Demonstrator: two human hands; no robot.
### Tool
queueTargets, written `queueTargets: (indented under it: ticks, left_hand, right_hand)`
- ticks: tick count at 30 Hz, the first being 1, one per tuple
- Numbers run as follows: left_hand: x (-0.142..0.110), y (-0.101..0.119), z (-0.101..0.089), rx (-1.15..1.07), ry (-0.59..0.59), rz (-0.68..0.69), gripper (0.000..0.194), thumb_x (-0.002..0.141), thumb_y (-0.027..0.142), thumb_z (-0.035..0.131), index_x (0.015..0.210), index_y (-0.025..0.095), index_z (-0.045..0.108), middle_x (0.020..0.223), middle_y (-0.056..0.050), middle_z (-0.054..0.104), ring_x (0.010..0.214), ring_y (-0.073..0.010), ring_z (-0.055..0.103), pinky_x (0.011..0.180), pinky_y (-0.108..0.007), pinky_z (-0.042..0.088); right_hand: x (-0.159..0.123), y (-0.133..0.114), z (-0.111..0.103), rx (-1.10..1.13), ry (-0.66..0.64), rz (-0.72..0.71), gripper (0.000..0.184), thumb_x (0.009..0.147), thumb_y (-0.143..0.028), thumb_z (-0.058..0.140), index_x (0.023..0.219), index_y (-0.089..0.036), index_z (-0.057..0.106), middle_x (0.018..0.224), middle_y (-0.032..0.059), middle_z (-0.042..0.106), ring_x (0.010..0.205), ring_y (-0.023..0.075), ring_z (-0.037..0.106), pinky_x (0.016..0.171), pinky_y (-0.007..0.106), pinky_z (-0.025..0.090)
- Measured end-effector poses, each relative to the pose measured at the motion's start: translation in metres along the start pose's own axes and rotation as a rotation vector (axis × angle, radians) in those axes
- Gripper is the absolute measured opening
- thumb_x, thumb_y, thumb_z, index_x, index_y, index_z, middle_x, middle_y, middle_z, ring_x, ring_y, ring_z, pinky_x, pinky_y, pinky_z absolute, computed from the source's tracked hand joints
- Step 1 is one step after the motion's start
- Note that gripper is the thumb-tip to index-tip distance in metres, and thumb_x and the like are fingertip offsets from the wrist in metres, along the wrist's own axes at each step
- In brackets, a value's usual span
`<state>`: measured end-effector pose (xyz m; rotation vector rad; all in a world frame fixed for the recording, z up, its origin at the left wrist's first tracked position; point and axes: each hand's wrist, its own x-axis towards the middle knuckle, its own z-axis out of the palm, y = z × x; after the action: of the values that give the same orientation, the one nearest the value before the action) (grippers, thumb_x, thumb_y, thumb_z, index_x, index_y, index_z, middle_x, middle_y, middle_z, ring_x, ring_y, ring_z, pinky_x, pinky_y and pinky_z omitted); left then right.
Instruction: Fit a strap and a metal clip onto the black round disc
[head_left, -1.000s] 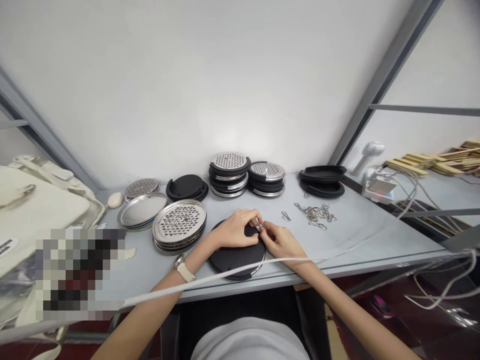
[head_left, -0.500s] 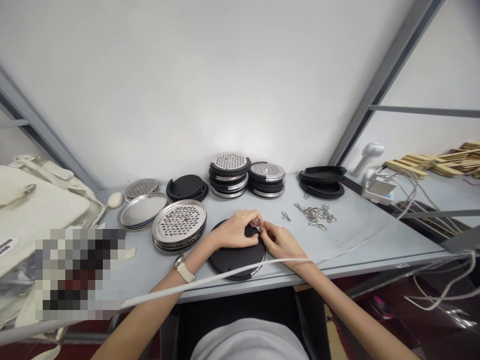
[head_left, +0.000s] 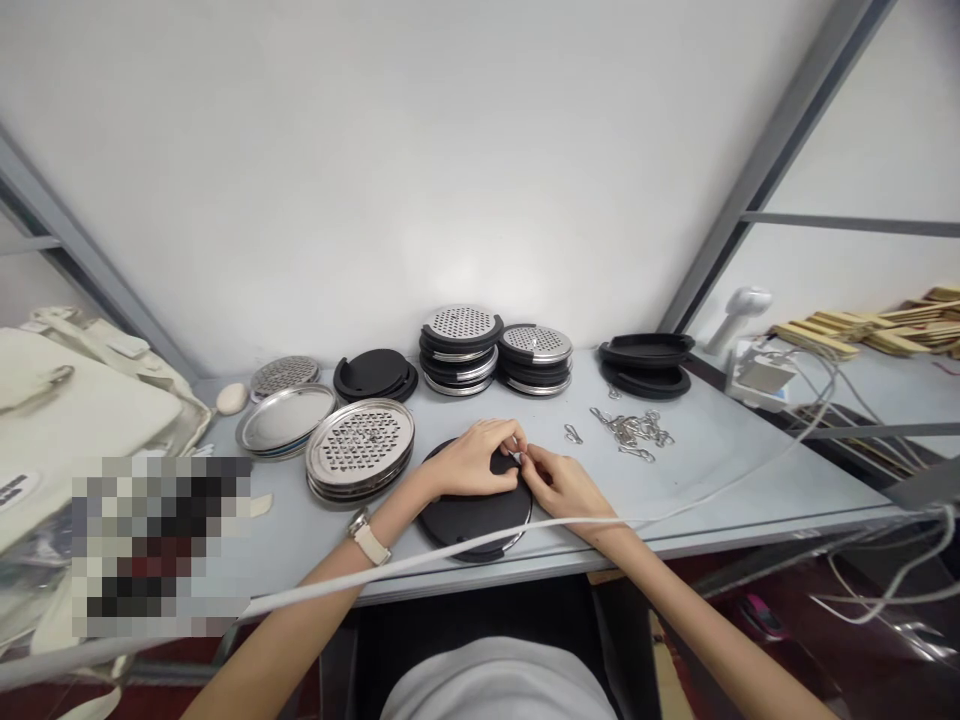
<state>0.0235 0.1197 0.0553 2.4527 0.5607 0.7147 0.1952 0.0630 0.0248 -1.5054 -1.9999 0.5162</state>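
A black round disc [head_left: 472, 520] with a bright metal rim lies flat at the table's front edge. My left hand [head_left: 480, 458] rests over it, fingers curled at its upper right edge and thumb bent inward. Against that edge, my right hand [head_left: 555, 478] pinches a small shiny metal piece [head_left: 517, 456], mostly hidden by the fingertips. It looks like one of the metal snap hooks in the loose pile [head_left: 637, 428] to the right. A single snap hook [head_left: 573, 434] lies nearer my right hand.
Round metal grater plates [head_left: 360, 445] are stacked at left, beside plain metal discs [head_left: 286, 418]. Behind stand a black holder [head_left: 373, 375] and two stacks of graters in black rims [head_left: 459, 345] [head_left: 535, 358]. Black trays [head_left: 646, 350] sit at right. A white cable [head_left: 450, 550] crosses in front.
Both hands stay at the disc's upper right edge, with only a very slight shift of the fingertips. The view has moved a little; the things on the table lie as before.
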Motion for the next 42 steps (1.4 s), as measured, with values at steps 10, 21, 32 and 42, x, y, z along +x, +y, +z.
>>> queueTargets:
  ticks: [10, 21, 32, 42]
  left_hand:
    - [0.0009, 0.0010, -0.0002, -0.046, 0.006, -0.017, 0.026, 0.068, 0.012, 0.058, 0.091, 0.019, 0.050, 0.087, 0.000, 0.058, 0.080, -0.0137, 0.055, 0.081, -0.028, 0.045]
    - [0.0008, 0.0019, -0.0007, -0.085, 0.017, -0.049, 0.028, 0.065, 0.011, 0.057, 0.091, 0.020, 0.050, 0.085, 0.001, 0.057, 0.079, -0.0138, 0.055, 0.077, -0.027, 0.046]
    - [0.0004, 0.0022, -0.0007, -0.118, 0.017, -0.079, 0.029, 0.065, 0.011, 0.058, 0.091, 0.020, 0.047, 0.085, 0.001, 0.057, 0.079, -0.0139, 0.054, 0.075, -0.027, 0.046]
    - [0.0007, 0.0044, -0.0014, -0.137, 0.031, -0.090, 0.027, 0.066, 0.012, 0.058, 0.088, 0.020, 0.046, 0.082, 0.001, 0.055, 0.077, -0.0130, 0.054, 0.072, -0.026, 0.045]
  right_hand:
    - [0.0003, -0.0003, -0.0012, -0.024, -0.015, -0.032, 0.030, 0.093, -0.031, 0.033, 0.080, -0.018, 0.057, 0.070, 0.0039, 0.064, 0.060, 0.0157, 0.056, 0.058, 0.024, 0.035]
    - [-0.0002, -0.0014, -0.0021, -0.042, -0.021, -0.042, 0.033, 0.096, -0.030, 0.027, 0.085, -0.019, 0.056, 0.074, 0.0048, 0.064, 0.063, 0.0163, 0.057, 0.060, 0.025, 0.035]
    - [-0.0005, -0.0043, -0.0035, -0.003, -0.018, -0.012, 0.034, 0.095, -0.033, 0.027, 0.077, -0.019, 0.053, 0.067, 0.0027, 0.060, 0.059, 0.0150, 0.053, 0.058, 0.024, 0.035]
    - [-0.0014, -0.0016, 0.0004, 0.024, 0.014, -0.002, 0.024, 0.092, -0.032, 0.034, 0.074, -0.021, 0.046, 0.061, -0.0015, 0.053, 0.054, 0.0129, 0.046, 0.054, 0.023, 0.032]
